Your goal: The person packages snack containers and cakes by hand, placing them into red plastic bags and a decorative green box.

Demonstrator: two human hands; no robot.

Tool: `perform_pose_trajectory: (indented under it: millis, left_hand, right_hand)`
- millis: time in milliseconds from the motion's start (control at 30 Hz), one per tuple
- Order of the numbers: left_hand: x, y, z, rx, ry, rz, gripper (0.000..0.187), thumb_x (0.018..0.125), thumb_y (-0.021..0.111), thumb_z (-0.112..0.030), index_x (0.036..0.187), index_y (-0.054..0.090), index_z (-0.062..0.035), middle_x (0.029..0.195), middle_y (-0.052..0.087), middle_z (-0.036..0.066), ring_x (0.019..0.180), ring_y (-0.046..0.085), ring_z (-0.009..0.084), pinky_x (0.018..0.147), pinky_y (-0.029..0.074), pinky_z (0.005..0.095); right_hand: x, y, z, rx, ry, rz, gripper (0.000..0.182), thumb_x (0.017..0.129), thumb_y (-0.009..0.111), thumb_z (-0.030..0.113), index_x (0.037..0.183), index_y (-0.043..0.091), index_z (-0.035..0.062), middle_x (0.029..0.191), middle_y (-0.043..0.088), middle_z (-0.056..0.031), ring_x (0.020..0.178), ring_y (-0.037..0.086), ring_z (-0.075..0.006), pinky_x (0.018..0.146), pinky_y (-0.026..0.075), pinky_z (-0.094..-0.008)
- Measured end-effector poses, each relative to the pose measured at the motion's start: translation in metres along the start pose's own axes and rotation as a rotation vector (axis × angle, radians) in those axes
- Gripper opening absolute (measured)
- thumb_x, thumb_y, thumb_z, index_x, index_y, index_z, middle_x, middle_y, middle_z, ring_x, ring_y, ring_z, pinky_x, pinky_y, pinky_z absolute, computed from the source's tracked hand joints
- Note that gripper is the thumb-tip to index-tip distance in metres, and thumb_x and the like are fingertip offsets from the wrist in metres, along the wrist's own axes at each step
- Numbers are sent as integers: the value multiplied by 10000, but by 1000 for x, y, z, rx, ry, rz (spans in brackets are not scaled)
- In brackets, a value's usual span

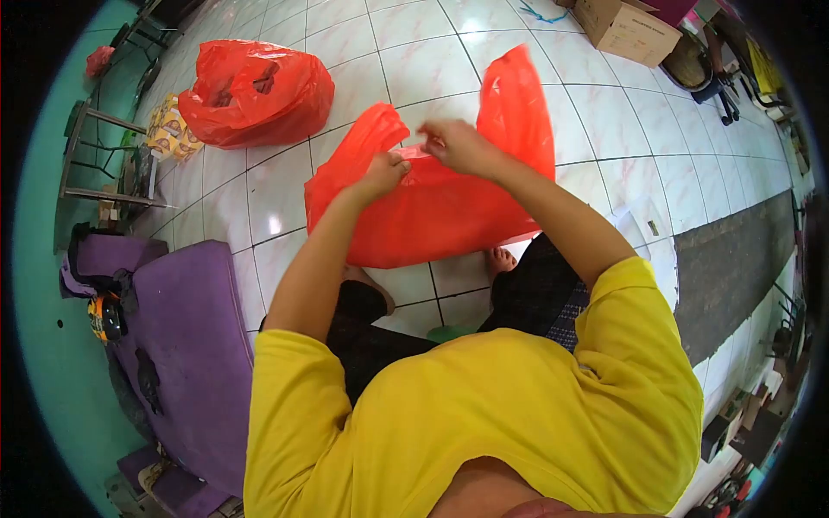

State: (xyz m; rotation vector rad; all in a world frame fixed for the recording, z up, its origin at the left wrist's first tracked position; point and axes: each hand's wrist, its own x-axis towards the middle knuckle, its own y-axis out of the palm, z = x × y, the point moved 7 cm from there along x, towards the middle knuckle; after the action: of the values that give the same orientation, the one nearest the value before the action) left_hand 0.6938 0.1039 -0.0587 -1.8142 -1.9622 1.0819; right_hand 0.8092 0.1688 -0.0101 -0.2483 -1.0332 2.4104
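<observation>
A large red plastic bag [423,216] stands upright in front of me between my feet, its two handle loops sticking up at either side. My left hand [385,174] is closed on the near rim of its mouth, beside the left loop. At the same rim, a little to the right, my right hand [456,147] has its fingers curled and pinched at the plastic; it is slightly blurred. The bag's contents are hidden from this angle.
A second, filled red plastic bag [259,112] sits at the back left beside a yellow patterned package [171,129]. A purple mattress [186,345] lies at left. Cardboard box [635,34] stands at far right; a dark grey mat [734,268] covers tiles at right.
</observation>
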Motion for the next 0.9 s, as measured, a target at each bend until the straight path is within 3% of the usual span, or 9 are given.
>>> perform_pose_trajectory:
  millis: [33, 233, 267, 333, 433, 567, 633, 733, 900]
  left_hand:
    - [7, 6, 13, -158, -167, 157, 219, 819, 533, -219, 817, 584, -6, 763, 592, 67, 696, 552, 173, 607, 421, 339]
    - [24, 7, 22, 127, -269, 344, 407, 719, 589, -315, 1025, 578, -46, 952, 552, 48, 801, 478, 158, 659, 407, 352]
    - [9, 7, 3, 100, -263, 575, 566, 740, 584, -298, 1210, 446, -14, 1229, 458, 145, 1067, 462, 212, 868, 382, 347]
    - [19, 23, 24, 71, -211, 613, 598, 751, 567, -293, 1248, 391, -10, 1203, 477, 145, 1042, 476, 212, 846, 387, 348]
    - [25, -17, 40, -397, -299, 125, 540, 786, 534, -278, 1240, 374, -33, 1154, 485, 129, 1006, 473, 197, 842, 379, 352]
    - [4, -60, 56, -858, -309, -554, 463, 833, 490, -258, 1230, 352, -63, 1089, 495, 108, 957, 469, 178, 837, 368, 358]
    - [8, -32, 56, -648, 9, -643, 369, 836, 468, -201, 1165, 411, -43, 1069, 493, 129, 983, 466, 213, 886, 325, 413]
    - [-62, 5, -69, 461, 457, -560, 294, 816, 471, -141, 1088, 490, -32, 1028, 510, 145, 965, 483, 270, 896, 306, 456]
    - [-44, 24, -18, 498, 344, -355, 240, 795, 494, -154, 1007, 545, -55, 959, 547, 178, 971, 505, 272, 890, 323, 455]
  right_hand:
    - [-11, -22, 24, -125, -236, -343, 371, 748, 618, 273, 1022, 554, 31, 1024, 561, -139, 929, 523, -257, 735, 435, -329]
    - [-35, 63, 13, -720, -328, -263, 405, 815, 506, 304, 1098, 485, 14, 1072, 501, -163, 983, 501, -305, 878, 359, -384]
    - [-29, 74, -5, -344, -142, -192, 342, 825, 486, 272, 1061, 499, 23, 1022, 524, -145, 939, 515, -271, 843, 376, -350]
    - [-5, 102, -53, 34, 28, -109, 283, 835, 467, 240, 1023, 514, 33, 971, 547, -128, 896, 529, -238, 809, 393, -316]
    - [6, 152, -111, 668, 415, 159, 203, 834, 461, 199, 945, 530, 43, 877, 565, -84, 822, 520, -177, 734, 401, -269]
    - [20, 121, -77, 284, 109, 384, 178, 800, 513, 193, 913, 551, 61, 881, 580, -60, 808, 508, -170, 736, 399, -312]
    - [15, 100, -59, 176, 155, 462, 199, 784, 533, 192, 935, 559, 66, 915, 592, -72, 804, 515, -194, 742, 403, -350]
    - [20, 79, -51, 108, 167, 377, 197, 756, 544, 165, 928, 590, 82, 956, 593, -62, 817, 521, -193, 733, 409, -356]
    - [15, 102, -71, 253, 361, 509, 214, 755, 510, 126, 937, 617, 95, 893, 618, -66, 825, 536, -192, 753, 413, -340]
